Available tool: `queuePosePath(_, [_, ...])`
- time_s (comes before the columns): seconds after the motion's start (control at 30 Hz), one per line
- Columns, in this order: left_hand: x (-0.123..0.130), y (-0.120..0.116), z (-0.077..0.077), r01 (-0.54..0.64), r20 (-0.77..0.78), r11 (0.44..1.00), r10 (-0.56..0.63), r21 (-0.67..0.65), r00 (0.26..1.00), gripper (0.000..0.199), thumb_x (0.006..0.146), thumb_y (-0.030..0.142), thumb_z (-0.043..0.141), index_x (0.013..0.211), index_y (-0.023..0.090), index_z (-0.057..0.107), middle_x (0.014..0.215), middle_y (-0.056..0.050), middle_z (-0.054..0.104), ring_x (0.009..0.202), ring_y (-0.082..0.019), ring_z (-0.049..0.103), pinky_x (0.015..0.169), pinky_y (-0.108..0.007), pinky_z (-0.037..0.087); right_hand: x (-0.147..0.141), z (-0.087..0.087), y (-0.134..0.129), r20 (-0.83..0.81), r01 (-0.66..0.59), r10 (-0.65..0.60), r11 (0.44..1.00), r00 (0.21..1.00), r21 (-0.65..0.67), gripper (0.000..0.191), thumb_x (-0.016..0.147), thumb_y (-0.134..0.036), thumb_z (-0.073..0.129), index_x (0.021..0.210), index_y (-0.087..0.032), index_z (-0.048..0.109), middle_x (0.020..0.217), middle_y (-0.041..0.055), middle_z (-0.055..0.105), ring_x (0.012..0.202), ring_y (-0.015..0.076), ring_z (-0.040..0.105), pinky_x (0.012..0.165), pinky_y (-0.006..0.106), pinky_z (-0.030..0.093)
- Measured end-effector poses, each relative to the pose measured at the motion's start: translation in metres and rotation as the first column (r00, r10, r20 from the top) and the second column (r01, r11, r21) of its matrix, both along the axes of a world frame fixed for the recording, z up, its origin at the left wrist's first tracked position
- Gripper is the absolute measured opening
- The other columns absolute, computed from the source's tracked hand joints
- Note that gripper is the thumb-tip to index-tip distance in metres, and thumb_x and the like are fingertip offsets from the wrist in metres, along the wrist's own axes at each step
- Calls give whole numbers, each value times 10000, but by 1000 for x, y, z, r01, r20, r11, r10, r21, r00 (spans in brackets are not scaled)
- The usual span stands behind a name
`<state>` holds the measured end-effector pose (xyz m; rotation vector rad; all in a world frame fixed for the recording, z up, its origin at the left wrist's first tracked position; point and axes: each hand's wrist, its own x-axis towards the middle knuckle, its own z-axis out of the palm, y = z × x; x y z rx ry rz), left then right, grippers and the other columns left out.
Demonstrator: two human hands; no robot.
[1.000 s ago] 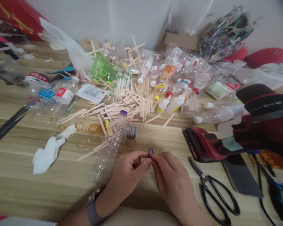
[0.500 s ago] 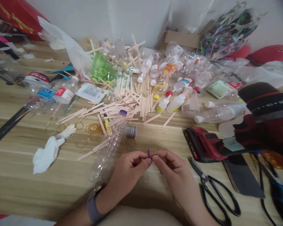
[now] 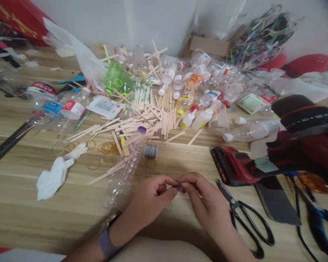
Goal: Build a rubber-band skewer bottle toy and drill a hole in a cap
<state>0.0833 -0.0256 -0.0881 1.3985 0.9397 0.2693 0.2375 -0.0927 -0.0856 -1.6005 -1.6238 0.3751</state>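
Observation:
Fingertips of my left hand (image 3: 155, 194) and my right hand (image 3: 203, 200) meet at the front of the table, both pinching a small purple piece (image 3: 177, 186). Most of that piece is covered by the fingers, so its kind does not show. A thin loop of thread (image 3: 168, 208) hangs just below them, faintly visible. Beyond my hands stands a spool of multicoloured thread (image 3: 150, 151). To the left of them lies a clear plastic bottle (image 3: 125, 167) with a purple cap. Black-handled scissors (image 3: 236, 205) rest beside my right forearm.
A red and black power drill (image 3: 235, 165) lies at the right, near a dark phone (image 3: 277, 200) and blue-handled pliers (image 3: 317, 218). Wooden craft sticks (image 3: 142, 123), glue bottles (image 3: 203, 118) and empty plastic bottles (image 3: 251, 131) cover the back. Rubber bands (image 3: 108, 147) and crumpled tissue (image 3: 54, 178) lie left.
The purple piece, upright between my fingertips before, is now tilted down and more covered by them. My right fingers have closed in over it. The view has shifted slightly.

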Motion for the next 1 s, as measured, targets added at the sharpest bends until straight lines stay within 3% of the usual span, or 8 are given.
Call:
queuePosePath(0.2, [0, -2, -4, -28, 24, 1000, 28, -10, 999, 276, 862, 367, 525, 1043, 171, 598, 528, 105, 353, 491, -107, 338, 487, -245, 230, 3, -3, -2, 160, 29, -39, 997, 986, 65, 185, 987, -176, 439, 907, -212, 601, 758, 13, 720, 660, 139, 695, 597, 205, 534])
queuePosePath(0.37, [0, -1, 0, -48, -53, 998, 51, 44, 997, 173, 861, 347, 512, 811, 190, 569, 580, 66, 469, 549, -118, 430, 524, -250, 293, 6, -4, -5, 193, 32, -40, 999, 980, 44, 166, 985, -184, 450, 940, -223, 605, 835, 25, 752, 720, 157, 727, 634, 227, 560])
queuePosePath(0.47, [1, -1, 1, -53, -38, 999, 53, 4, 998, 176, 854, 351, 517, 780, 198, 560, 586, 59, 489, 555, -124, 453, 534, -251, 319, 7, -6, -6, 232, 42, -54, 998, 971, 54, 167, 989, -187, 440, 947, -222, 597, 853, 27, 763, 719, 159, 737, 624, 227, 566])
queuePosePath(0.63, [0, 0, -2, -60, -4, 997, 60, 46, 998, 176, 841, 341, 544, 775, 189, 602, 663, 27, 561, 643, -138, 508, 597, -253, 364, 6, -9, -7, 267, 53, -59, 998, 962, 29, 196, 985, -170, 414, 936, -216, 598, 750, 0, 751, 600, 151, 724, 515, 222, 537])
queuePosePath(1.0, [4, -3, -8, 3, 117, 990, 14, -144, 993, 190, 794, 360, 599, 748, 176, 606, 678, 19, 565, 643, -130, 476, 600, -253, 353, -5, -4, -5, 373, 142, -179, 982, 910, 124, 272, 977, -171, 398, 883, -196, 651, 621, 1, 734, 456, 144, 677, 447, 209, 463])
